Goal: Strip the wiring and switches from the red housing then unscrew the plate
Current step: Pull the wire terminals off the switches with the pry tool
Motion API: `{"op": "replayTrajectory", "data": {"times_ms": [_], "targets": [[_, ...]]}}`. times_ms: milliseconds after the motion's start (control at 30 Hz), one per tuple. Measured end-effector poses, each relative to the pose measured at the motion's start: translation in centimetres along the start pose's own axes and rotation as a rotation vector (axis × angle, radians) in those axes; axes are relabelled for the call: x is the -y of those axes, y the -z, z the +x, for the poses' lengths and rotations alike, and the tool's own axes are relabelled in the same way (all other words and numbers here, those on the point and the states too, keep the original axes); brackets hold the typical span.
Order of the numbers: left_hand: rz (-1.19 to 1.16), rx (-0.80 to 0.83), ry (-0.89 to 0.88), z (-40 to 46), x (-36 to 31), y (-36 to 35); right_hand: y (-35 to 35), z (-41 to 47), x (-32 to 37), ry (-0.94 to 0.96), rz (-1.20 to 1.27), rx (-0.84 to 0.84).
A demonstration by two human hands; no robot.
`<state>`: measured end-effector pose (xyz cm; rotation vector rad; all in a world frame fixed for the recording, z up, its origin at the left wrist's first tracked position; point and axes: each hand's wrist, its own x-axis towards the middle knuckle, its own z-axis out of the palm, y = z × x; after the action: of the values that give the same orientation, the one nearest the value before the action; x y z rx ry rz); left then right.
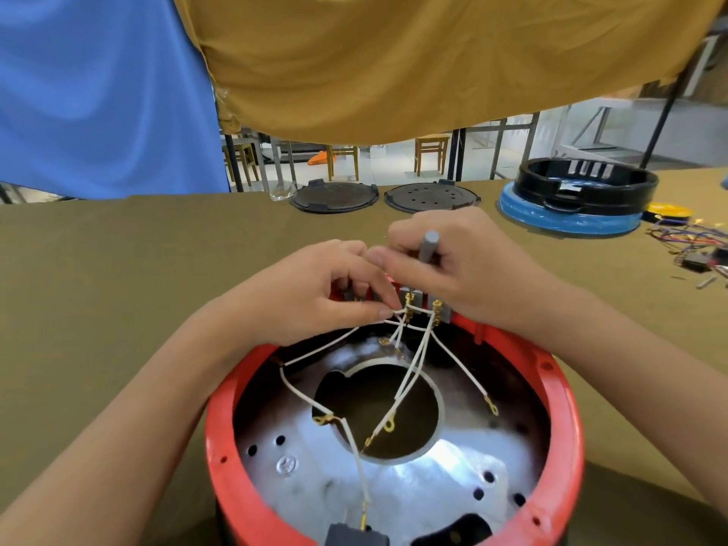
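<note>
The left hand (315, 293) pinches thin, bendy white wires (409, 372) mid-frame; the right hand (453, 266) holds a grey tool (427, 246). Grab wires near their gold ends; the red housing (559, 407) looks hard.

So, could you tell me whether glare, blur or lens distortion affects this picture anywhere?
Head view: glare washes out the metal plate near the front of the red housing; wide-angle distortion bows the table edge and stretches the forearms; the hands and white wires are fairly sharp, while the background stools are soft.
</note>
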<state>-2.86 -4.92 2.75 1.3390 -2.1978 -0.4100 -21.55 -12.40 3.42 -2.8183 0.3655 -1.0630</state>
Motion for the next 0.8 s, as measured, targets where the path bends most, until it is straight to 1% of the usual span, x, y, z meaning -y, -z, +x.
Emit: {"op": "replayTrajectory", "data": {"times_ms": [33,133,200,600,700,733,800], "targets": [[-0.004,-0.002,-0.003,0.0,0.0,0.0,-0.1,0.1,-0.1,-0.030,0.042,0.000],[-0.017,-0.005,0.018,-0.1,0.1,0.0,-0.5,0.8,-0.5,-0.226,0.243,-0.021],[-0.018,0.002,0.028,-0.1,0.1,0.0,-0.8,1.4,-0.7,-0.328,0.320,-0.022],[0.006,0.019,0.036,-0.1,0.2,0.1,-1.2,1.3,-2.0,-0.701,0.544,-0.032],[0.002,0.020,0.035,-0.1,0.4,0.1,-1.2,1.1,-2.3,-0.686,0.548,-0.048],[0.001,0.018,0.035,-0.1,0.4,0.1,-1.1,1.0,-2.1,-0.647,0.535,-0.064],[0.000,0.019,0.032,-0.1,0.4,0.1,-1.0,0.7,-1.8,-0.475,0.438,-0.118]]}}
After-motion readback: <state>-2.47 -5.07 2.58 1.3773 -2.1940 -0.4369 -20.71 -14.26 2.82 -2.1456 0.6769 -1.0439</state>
